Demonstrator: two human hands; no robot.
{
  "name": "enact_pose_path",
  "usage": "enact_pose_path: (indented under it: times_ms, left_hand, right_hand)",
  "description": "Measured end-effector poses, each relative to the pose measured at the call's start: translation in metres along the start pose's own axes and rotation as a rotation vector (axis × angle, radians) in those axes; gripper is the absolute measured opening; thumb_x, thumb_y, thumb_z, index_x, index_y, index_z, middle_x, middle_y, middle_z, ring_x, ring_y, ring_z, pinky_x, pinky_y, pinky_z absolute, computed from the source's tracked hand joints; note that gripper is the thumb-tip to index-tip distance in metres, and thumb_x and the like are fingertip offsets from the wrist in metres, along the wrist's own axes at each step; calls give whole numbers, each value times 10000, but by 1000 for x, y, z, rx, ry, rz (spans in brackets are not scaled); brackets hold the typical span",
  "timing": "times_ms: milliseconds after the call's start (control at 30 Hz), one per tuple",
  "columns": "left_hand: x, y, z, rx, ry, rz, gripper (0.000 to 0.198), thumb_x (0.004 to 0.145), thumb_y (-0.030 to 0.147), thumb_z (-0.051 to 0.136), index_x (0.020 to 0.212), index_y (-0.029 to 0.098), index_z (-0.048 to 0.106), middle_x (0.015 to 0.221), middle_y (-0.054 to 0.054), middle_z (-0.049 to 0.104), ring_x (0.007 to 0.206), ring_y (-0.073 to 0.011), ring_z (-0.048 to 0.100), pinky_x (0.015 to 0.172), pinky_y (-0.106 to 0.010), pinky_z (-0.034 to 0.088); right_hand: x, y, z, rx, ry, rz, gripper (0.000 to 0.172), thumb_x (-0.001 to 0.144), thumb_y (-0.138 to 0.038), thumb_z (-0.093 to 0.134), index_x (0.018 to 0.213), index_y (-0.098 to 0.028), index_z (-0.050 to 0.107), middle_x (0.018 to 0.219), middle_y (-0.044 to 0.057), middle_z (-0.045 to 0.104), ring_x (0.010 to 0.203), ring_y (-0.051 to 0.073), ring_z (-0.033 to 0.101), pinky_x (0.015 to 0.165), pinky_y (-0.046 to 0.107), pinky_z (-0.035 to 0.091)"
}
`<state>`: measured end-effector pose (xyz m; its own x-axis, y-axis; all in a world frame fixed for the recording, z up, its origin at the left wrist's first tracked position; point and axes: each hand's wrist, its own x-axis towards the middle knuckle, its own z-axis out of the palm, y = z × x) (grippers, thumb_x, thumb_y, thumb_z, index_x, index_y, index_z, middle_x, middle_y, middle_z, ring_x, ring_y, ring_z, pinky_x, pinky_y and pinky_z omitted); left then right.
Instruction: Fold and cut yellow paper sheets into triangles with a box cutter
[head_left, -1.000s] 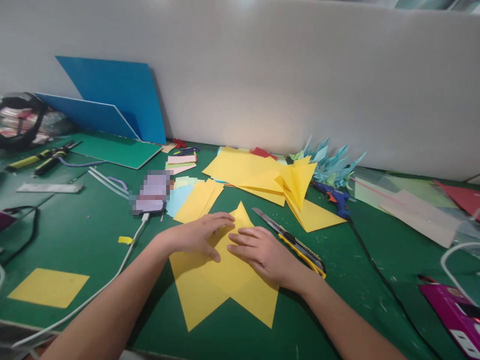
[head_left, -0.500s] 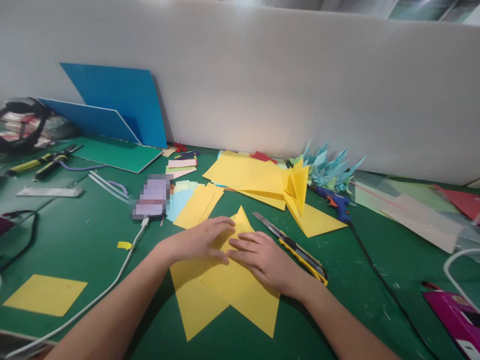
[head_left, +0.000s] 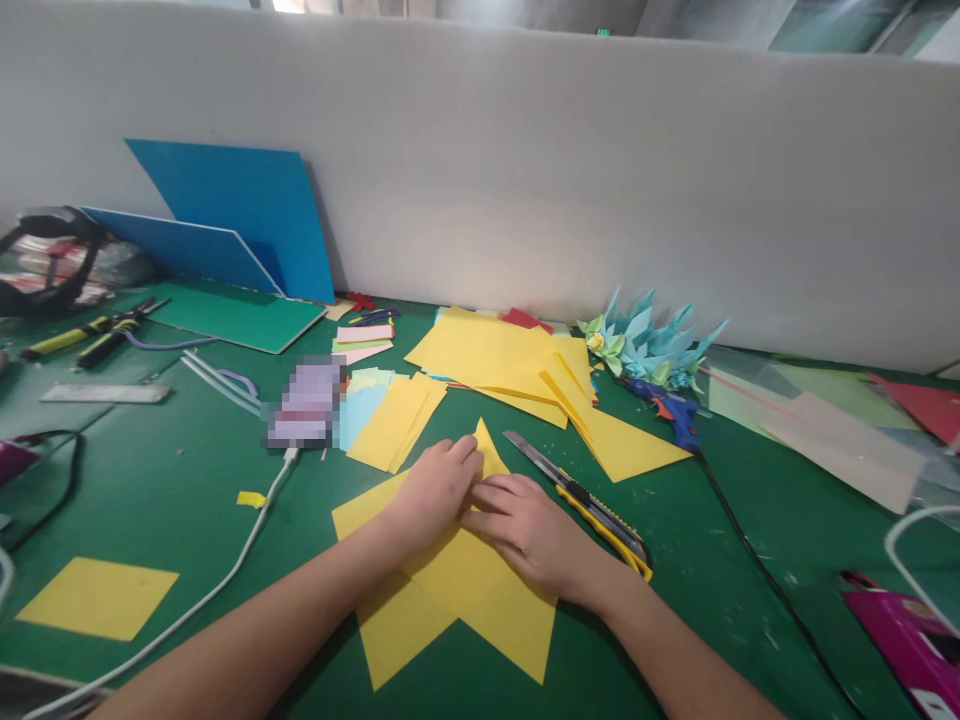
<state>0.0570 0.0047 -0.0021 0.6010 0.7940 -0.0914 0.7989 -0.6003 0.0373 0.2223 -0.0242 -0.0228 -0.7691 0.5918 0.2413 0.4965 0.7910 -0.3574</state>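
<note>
yellow paper (head_left: 491,585): best held flat, edges aligned
left hand (head_left: 439,490): fingers curled near its tip; pinching or not, cannot tell
right hand (head_left: 525,520): spread over it, unclenched

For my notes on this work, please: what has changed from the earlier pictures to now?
The left hand has curled in and moved right, close to the right hand on the star-shaped yellow paper; whether it grips is hidden. Behind, a raised yellow flap has sunk lower. The right hand, the cutter and the glue gun stayed about where they were.
</note>
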Motion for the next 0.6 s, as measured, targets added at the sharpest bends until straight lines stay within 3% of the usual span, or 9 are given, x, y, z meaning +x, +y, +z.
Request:
enact_pose_path:
  times_ms: [100, 400, 600]
  left_hand:
    - [1, -1, 5, 33, 12, 47, 284, 858, 105, 510, 1137, 116, 563, 1344, -146, 493, 985, -244, 592, 847, -357, 464]
    - [-3, 11, 15, 170, -26, 15, 411, 868, 105, 481, 1279, 82, 495, 1404, -214, 416, 1165, -330, 521, 900, -413, 465]
    - [-6, 8, 19, 162, -29, 89, 515, 787, 96, 579, 1287, 35, 476, 1429, -243, 374, 1305, -379, 369, 1014, -464, 390]
  right_hand:
    - [0, -1, 0, 9, 7, 7, 364, 946, -151, 382, 1232, -275, 570, 1192, 73, 592, 1034, 213, 511, 876, 379, 450]
    - [-1, 4, 0, 75, -14, -61, 353, 917, -113, 394, 1175, -239, 599, 1126, 82, 607, 1010, 218, 501, 875, 383, 454]
    - [-1, 5, -5, 94, -39, -65, 341, 923, -121, 400, 1164, -243, 609, 1122, 82, 603, 994, 210, 500, 871, 371, 454]
